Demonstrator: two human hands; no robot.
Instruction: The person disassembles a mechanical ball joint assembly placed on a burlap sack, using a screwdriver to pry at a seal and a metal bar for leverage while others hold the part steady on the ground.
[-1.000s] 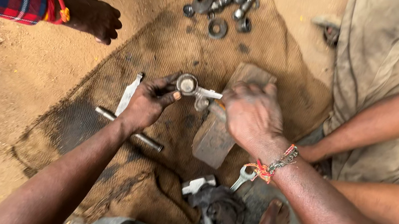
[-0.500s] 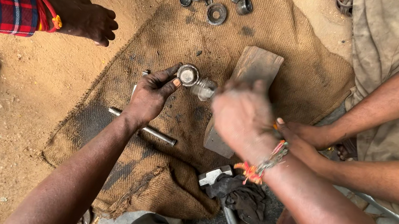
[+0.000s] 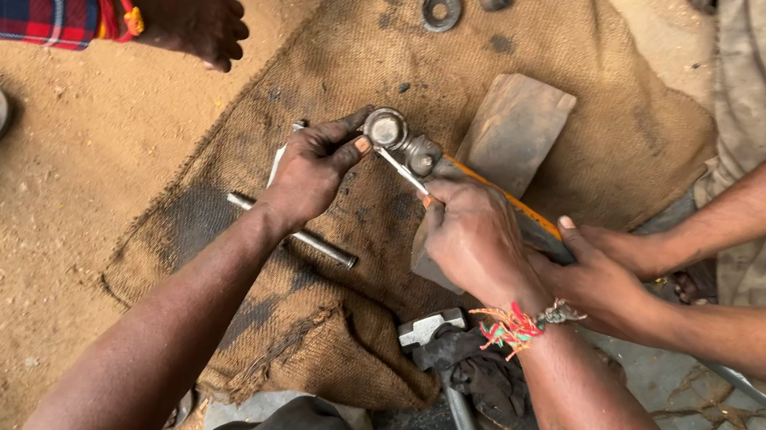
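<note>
Since half a second ago the right hand (image 3: 472, 239) has dropped lower and closer in, and a co-worker's hand (image 3: 613, 270) has come in from the right to lie just behind it; the left hand (image 3: 308, 174) has hardly shifted.

From the head camera, looking down: the left hand's fingers are curled tight around a small round metal fitting (image 3: 386, 129), thumb on its rim, holding it on the burlap sack (image 3: 199, 228). The right hand is closed on a thin metal tool (image 3: 400, 169) whose tip meets the fitting's joint (image 3: 420, 155). I cannot tell how far that tip has gone in.

The fitting looks part-way worked, I'd say: it is still in one piece and pinned, while loose washers and nuts (image 3: 441, 6) lie well apart at the sack's top edge, unused. A steel rod (image 3: 299, 233) and a wooden block (image 3: 515, 129) sit nearby, and a hammer (image 3: 431, 331) lies untouched by the wrist.
</note>
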